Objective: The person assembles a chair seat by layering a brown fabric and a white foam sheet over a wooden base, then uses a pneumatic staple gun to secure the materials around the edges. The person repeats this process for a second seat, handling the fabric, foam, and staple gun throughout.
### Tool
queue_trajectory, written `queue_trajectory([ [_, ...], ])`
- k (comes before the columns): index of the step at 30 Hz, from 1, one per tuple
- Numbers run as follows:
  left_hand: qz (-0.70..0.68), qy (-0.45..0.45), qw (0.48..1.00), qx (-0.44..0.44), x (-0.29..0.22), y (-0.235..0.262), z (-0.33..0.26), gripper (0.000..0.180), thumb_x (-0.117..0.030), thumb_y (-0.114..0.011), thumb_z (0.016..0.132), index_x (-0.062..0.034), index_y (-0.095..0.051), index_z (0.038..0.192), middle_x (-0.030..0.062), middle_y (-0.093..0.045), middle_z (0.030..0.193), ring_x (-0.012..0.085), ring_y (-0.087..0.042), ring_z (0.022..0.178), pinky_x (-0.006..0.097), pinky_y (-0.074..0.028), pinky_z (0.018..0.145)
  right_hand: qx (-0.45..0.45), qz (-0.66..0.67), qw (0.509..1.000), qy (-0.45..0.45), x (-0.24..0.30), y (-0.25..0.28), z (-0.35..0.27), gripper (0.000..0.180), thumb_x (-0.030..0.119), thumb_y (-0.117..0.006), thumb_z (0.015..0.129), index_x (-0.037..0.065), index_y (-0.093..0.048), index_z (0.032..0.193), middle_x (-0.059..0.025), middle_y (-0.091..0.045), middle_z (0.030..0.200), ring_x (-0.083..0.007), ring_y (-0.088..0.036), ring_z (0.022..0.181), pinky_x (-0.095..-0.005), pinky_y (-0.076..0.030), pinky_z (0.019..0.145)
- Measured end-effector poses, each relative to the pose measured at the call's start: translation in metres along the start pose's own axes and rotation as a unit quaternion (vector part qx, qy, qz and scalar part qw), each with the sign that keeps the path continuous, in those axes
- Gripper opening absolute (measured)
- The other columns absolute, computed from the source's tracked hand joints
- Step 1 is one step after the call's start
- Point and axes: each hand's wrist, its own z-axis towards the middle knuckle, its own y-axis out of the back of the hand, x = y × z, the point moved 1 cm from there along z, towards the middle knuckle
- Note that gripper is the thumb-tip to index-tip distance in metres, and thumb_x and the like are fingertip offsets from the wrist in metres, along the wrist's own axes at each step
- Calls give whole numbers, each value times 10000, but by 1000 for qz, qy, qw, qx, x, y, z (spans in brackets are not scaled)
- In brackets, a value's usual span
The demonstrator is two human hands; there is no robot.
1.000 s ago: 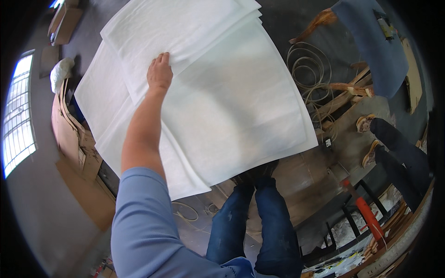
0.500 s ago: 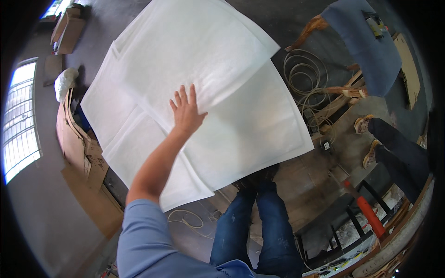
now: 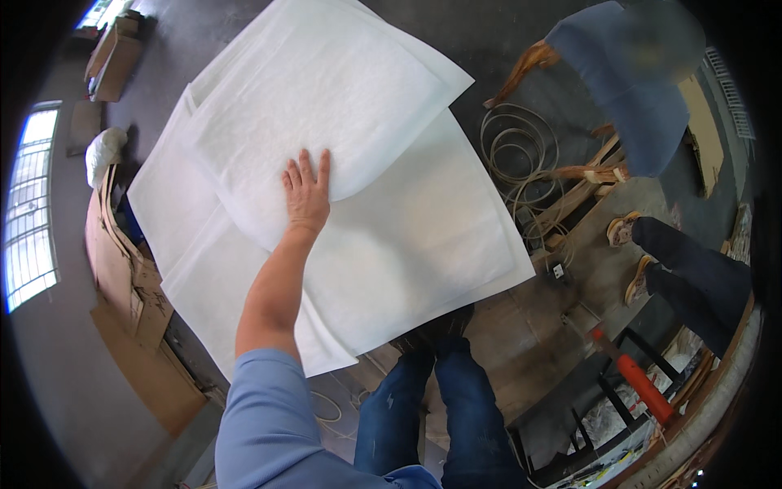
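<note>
My left hand (image 3: 306, 194) lies palm down, fingers stretched out, on the top sheet (image 3: 301, 90) of soft white wadding. Under my fingers, that sheet's near edge curves and looks slightly bunched. More white sheets (image 3: 423, 253) lie beneath it, overlapping at different angles and spreading toward me. One lower sheet (image 3: 220, 269) reaches out to the left under my forearm. What supports the stack is hidden by it. My right hand is out of view.
At the right, a blue-upholstered chair piece (image 3: 603, 81) with wooden legs stands beside coiled tubing (image 3: 521, 147). A person's legs (image 3: 684, 261) show there. An orange-red tool handle (image 3: 643, 387) lies lower right. Cardboard (image 3: 122, 261) leans at the left.
My left hand has moved a little left over the sheets, and its thumb no longer sticks out. The top sheet's near edge has become more rounded. The whole view has shifted slightly.
</note>
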Motion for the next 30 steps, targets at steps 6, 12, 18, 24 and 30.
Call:
queue_trajectory([
  [6,-139,-70,988,-21,63,176,28,913,-25,-784,742,-30,-401,1571,248,-556,1499,425,-591,1311,453,-516,1093,-18,49,999,13,-37,-15,-27,429,379,-787,937,87,-654,1220,-244,-628,1280,-380,-596,1212,-520,-468,1052],
  [12,-368,16,929,45,126,456,-3,580,-98,-699,804,16,-629,1369,57,-717,1066,162,-645,999,328,-496,921,-196,-12,957,212,-75,-45,-20,461,145,-697,918,-31,-585,1329,-349,-551,1380,-555,-524,1273,-584,-450,1073],
  [18,-406,-20,913,35,126,665,-135,501,-81,-704,784,25,-685,1273,28,-713,1008,130,-637,906,303,-505,851,-193,160,952,174,-35,-61,-22,421,82,-684,867,-39,-595,1260,-279,-601,1225,-486,-575,1166,-588,-476,986],
  [24,-284,-131,949,-36,64,837,-287,585,-113,-767,731,33,-683,1291,58,-728,1095,181,-658,982,337,-517,907,-194,200,933,228,-33,-22,-25,248,115,-746,816,14,-674,1030,-218,-676,1055,-449,-645,1021,-551,-522,905],
  [30,-300,-182,909,-224,101,964,-401,786,-222,-817,736,17,-577,1446,116,-693,1272,251,-650,1183,404,-507,1027,-55,659,641,391,65,116,84,319,242,-713,1020,35,-685,1262,-41,-724,1108,-132,-664,1029,-325,-548,897],
])
